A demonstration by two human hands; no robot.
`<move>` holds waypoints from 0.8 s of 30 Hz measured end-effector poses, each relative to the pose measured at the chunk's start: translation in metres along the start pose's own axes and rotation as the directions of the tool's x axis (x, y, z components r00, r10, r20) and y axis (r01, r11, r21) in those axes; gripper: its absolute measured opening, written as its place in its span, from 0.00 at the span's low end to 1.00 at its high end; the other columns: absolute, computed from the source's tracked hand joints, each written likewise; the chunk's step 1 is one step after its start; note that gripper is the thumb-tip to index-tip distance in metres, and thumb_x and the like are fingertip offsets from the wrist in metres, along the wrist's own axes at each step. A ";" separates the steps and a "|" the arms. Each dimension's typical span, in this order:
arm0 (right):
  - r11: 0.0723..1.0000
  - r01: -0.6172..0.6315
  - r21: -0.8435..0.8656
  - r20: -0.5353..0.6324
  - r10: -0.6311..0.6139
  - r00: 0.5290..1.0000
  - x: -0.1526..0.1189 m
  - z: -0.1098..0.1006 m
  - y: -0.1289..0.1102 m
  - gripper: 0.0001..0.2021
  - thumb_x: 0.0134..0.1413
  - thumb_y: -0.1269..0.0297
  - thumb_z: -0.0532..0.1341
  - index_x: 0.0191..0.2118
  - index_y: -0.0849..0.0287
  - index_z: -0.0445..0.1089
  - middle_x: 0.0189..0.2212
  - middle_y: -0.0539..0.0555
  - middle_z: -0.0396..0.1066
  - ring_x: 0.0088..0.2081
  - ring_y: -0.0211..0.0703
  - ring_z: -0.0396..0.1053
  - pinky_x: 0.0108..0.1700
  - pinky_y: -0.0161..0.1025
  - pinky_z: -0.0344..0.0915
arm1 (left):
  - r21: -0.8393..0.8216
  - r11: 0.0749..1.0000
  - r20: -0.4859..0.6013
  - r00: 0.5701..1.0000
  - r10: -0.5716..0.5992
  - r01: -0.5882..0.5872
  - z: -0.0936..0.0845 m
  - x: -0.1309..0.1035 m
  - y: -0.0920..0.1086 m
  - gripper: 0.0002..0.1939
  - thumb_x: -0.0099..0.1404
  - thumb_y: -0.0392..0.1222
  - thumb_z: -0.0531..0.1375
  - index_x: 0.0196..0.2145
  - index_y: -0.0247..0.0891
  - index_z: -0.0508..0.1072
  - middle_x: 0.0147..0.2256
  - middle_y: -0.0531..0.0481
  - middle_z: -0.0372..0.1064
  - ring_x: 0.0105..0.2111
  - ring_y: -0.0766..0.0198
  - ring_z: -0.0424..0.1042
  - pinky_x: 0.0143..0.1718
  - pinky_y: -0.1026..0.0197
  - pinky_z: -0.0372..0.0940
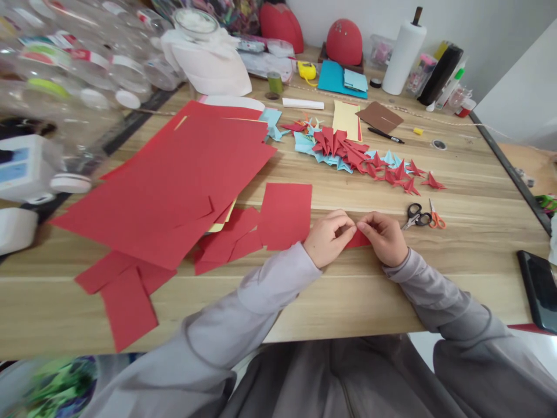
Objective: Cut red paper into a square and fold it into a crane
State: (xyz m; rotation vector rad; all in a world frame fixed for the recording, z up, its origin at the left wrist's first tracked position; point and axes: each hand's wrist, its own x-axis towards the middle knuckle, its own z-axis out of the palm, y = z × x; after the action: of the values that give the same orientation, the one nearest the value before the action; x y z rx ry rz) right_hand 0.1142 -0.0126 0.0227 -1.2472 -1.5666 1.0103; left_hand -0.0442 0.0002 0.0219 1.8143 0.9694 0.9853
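Between my hands, low over the table, is a small piece of red paper [358, 240], partly hidden by my fingers. My left hand [329, 237] pinches its left side with thumb and forefinger. Opposite it, my right hand [384, 237] pinches the upper right part, and the fingertips of both hands nearly meet. Just left of my left hand lies a flat red paper square [286, 215]. Black-handled scissors [416, 216] and small orange scissors [437, 216] rest to the right of my right hand. Beyond my hands is a cluster of folded red paper cranes [335, 142], with light blue ones among them.
Large red sheets [187, 168] and red scraps [128, 307] cover the left side. Plastic bottles [87, 69] crowd the far left. At the back are a yellow tape measure [307, 70], blue paper [333, 80] and a white roll [404, 58]. A phone [539, 290] lies at the right edge.
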 end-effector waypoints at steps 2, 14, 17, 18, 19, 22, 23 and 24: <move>1.000 -0.009 -0.017 0.013 0.009 1.000 0.000 0.001 0.001 0.15 0.51 0.51 0.60 0.25 0.59 0.65 0.18 0.47 0.60 0.22 0.33 0.55 0.24 0.34 0.55 | 0.030 0.999 -0.007 1.000 0.019 -0.019 0.001 -0.001 0.000 0.08 0.60 0.38 0.53 0.24 0.37 0.66 0.26 0.52 0.60 0.27 0.67 0.61 0.26 0.64 0.56; 0.984 -0.091 0.156 -0.017 0.095 0.995 0.006 0.001 0.003 0.18 0.47 0.47 0.62 0.26 0.59 0.65 0.20 0.47 0.61 0.23 0.34 0.56 0.27 0.34 0.57 | 0.039 0.999 -0.057 0.998 0.030 -0.028 0.000 -0.001 0.000 0.08 0.62 0.38 0.54 0.25 0.36 0.66 0.26 0.52 0.60 0.27 0.67 0.61 0.27 0.64 0.57; 0.981 -0.092 0.169 -0.064 0.104 0.993 0.006 0.001 0.003 0.17 0.46 0.47 0.63 0.26 0.59 0.67 0.21 0.47 0.63 0.24 0.34 0.58 0.28 0.34 0.59 | -0.070 0.996 -0.093 0.994 -0.054 0.047 0.001 0.000 -0.001 0.06 0.60 0.40 0.56 0.26 0.37 0.68 0.26 0.51 0.63 0.28 0.66 0.63 0.28 0.64 0.59; 0.981 -0.087 0.172 -0.069 0.100 0.993 0.005 0.001 0.003 0.17 0.46 0.48 0.63 0.26 0.59 0.67 0.21 0.48 0.64 0.24 0.34 0.58 0.28 0.34 0.59 | -0.099 0.992 -0.108 0.991 -0.082 0.071 0.001 0.000 -0.002 0.06 0.59 0.40 0.56 0.26 0.37 0.68 0.26 0.52 0.63 0.27 0.66 0.63 0.28 0.64 0.60; 0.982 -0.079 0.173 -0.071 0.093 0.993 0.004 0.001 0.003 0.16 0.47 0.49 0.63 0.27 0.59 0.67 0.21 0.48 0.65 0.24 0.35 0.59 0.28 0.35 0.59 | -0.117 0.989 -0.114 0.988 -0.103 0.090 0.000 0.000 -0.002 0.07 0.59 0.41 0.57 0.26 0.37 0.68 0.26 0.52 0.64 0.27 0.66 0.64 0.28 0.63 0.60; 0.990 -0.036 0.139 -0.068 0.046 0.997 0.002 0.001 0.003 0.14 0.49 0.51 0.62 0.27 0.59 0.68 0.22 0.49 0.66 0.24 0.35 0.59 0.29 0.35 0.60 | -0.103 0.991 -0.057 0.995 -0.088 0.082 -0.002 0.001 -0.001 0.07 0.58 0.41 0.58 0.26 0.37 0.70 0.27 0.50 0.66 0.29 0.65 0.65 0.30 0.62 0.60; 0.993 -0.017 0.113 -0.064 0.025 0.998 0.001 0.001 0.003 0.13 0.49 0.52 0.62 0.27 0.59 0.68 0.22 0.49 0.66 0.25 0.35 0.60 0.30 0.36 0.60 | -0.085 0.995 -0.019 0.998 -0.063 0.061 -0.003 0.001 0.000 0.07 0.59 0.41 0.57 0.26 0.36 0.70 0.27 0.50 0.66 0.29 0.65 0.65 0.31 0.62 0.60; 0.997 0.002 0.084 -0.057 0.003 0.998 0.000 0.001 0.003 0.13 0.50 0.53 0.62 0.27 0.58 0.68 0.22 0.49 0.66 0.25 0.35 0.60 0.30 0.36 0.61 | -0.068 0.997 0.017 0.999 -0.039 0.040 -0.003 0.001 0.001 0.08 0.59 0.41 0.56 0.26 0.36 0.71 0.27 0.50 0.66 0.28 0.65 0.65 0.31 0.62 0.60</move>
State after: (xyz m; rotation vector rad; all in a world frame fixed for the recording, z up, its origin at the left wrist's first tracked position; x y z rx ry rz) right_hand 0.1142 -0.0118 0.0197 -1.2084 -1.4659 1.0212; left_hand -0.0466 0.0019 0.0240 1.7377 0.9469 0.9674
